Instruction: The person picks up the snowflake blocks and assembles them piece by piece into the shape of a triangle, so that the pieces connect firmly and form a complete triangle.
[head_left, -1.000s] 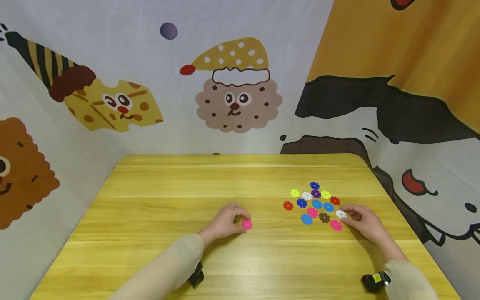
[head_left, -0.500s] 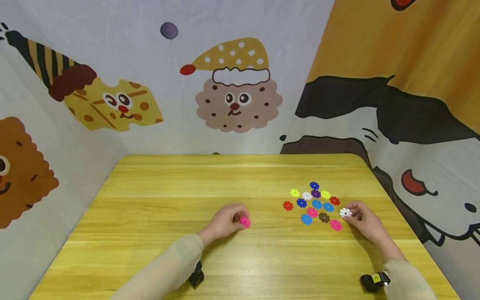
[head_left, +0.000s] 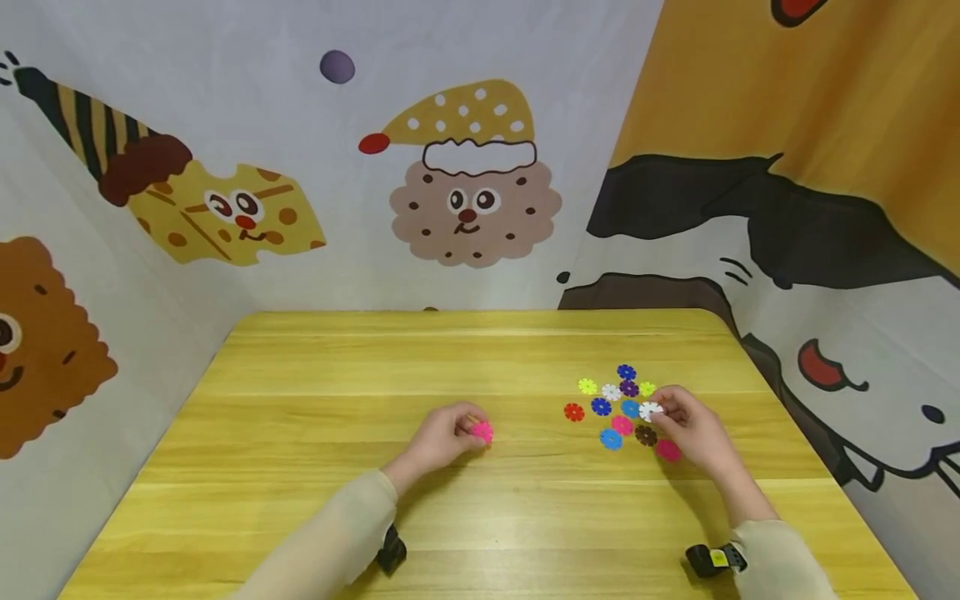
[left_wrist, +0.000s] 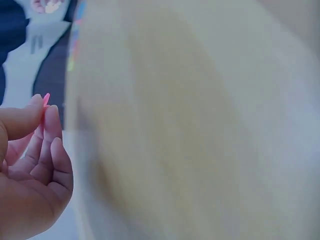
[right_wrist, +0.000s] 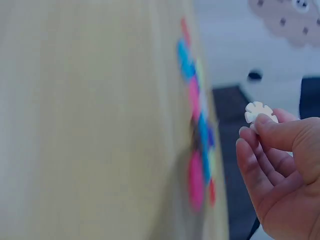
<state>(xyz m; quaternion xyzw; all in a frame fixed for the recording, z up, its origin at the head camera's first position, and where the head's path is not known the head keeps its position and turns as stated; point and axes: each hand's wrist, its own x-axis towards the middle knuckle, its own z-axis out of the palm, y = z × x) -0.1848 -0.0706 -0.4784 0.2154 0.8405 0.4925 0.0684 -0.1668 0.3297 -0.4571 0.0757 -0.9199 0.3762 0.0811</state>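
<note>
Pinched now by the left hand (head_left: 442, 437) is a pink, flower-shaped plastic disc (head_left: 483, 432), and well to its right a white, flower-shaped plastic disc (head_left: 650, 411) is clamped in the fingers of the right hand (head_left: 693, 427).

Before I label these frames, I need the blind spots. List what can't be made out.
- Head view: whatever lies behind the right hand, which blocks it.
- Head view: the rest of the sleeves, cut off by the bottom edge.
- Left wrist view: the face of the pink disc, seen edge-on and partly covered by the left hand.
- Right wrist view: how many loose discs there are; they're blurred and overlapping.
</note>
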